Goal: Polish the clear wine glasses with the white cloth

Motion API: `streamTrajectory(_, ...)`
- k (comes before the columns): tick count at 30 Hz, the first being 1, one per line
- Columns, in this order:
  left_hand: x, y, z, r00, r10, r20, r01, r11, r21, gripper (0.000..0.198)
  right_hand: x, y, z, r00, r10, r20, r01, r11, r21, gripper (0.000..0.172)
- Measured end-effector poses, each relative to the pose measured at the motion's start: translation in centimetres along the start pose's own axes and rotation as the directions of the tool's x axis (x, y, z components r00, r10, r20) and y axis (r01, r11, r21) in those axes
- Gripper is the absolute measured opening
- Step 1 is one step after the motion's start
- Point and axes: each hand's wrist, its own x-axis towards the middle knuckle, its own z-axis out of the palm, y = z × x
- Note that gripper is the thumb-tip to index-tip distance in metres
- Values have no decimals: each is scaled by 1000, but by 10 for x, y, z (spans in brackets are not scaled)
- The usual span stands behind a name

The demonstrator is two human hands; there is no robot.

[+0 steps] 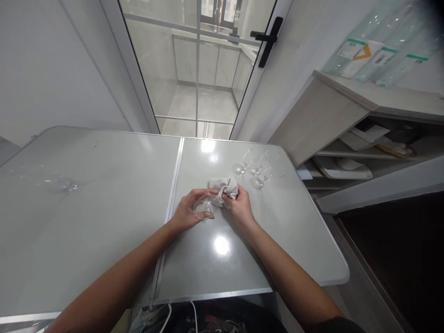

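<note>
My left hand (190, 209) is wrapped round the bowl of a clear wine glass (204, 208), whose rim faces toward me and to the left. A light grey cloth (224, 187) is bunched over the far end of that glass, hiding its foot and most of the stem. My right hand (241, 206) grips this cloth from the right, thumb and fingers pressed into its folds. Both hands are close together above the right half of the table.
The pale table (114, 222) has a metal seam down its middle. Several clear stemmed glasses (258, 182) lie at its back right. More clear glassware (71, 186) is on the left half. Shelves (347, 152) with wrapped bottles (376, 62) on top stand right; a glass door (197, 69) is behind.
</note>
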Motion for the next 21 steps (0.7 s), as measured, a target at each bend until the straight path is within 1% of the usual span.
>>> streamTrajectory(2, 0, 0, 0, 1000, -18, 0, 18, 1000, -5, 58, -1, 2, 3, 998, 50, 47, -51, 998, 29, 25)
streamTrajectory(4, -1, -1, -1, 1000, -19, 10, 19, 1000, -3, 59, -1, 4, 4, 995, 79, 60, -81, 996, 26, 23)
streamTrajectory(7, -2, -2, 0, 1000, -13, 25, 13, 1000, 27, 57, 0, 4, 1, 999, 53, -5, -53, 998, -15, 22)
streamTrajectory(9, -2, -2, 0, 1000, -17, 3, 17, 999, 47, 57, 0, 2, -2, 999, 24, -42, -26, 999, -40, 25)
streamTrajectory(10, -2, -2, 0, 1000, -23, -14, 24, 999, 49, 57, 0, 1, -3, 999, 13, -39, -15, 999, -46, 27)
streamTrajectory(12, -1, -1, 1, 999, -48, -24, 49, 998, 46, 55, 1, 0, -2, 1000, 14, 1, -14, 999, -34, 27)
streamTrajectory(14, -1, 1, 1, 997, -70, -19, 71, 997, 31, 52, 1, 2, 1, 997, 53, 52, -54, 998, 11, 25)
streamTrajectory(16, -2, 1, 2, 997, -75, -10, 75, 997, 5, 52, 1, 5, 3, 994, 87, 71, -90, 995, 40, 23)
streamTrajectory(19, -2, -1, 1, 998, -70, 2, 70, 997, -21, 54, 0, 5, 3, 997, 66, 35, -66, 998, -4, 23)
streamTrajectory(21, -2, -3, 0, 996, -77, -45, 75, 996, -41, 57, -1, -1, -1, 1000, 12, -11, -13, 997, -76, 26)
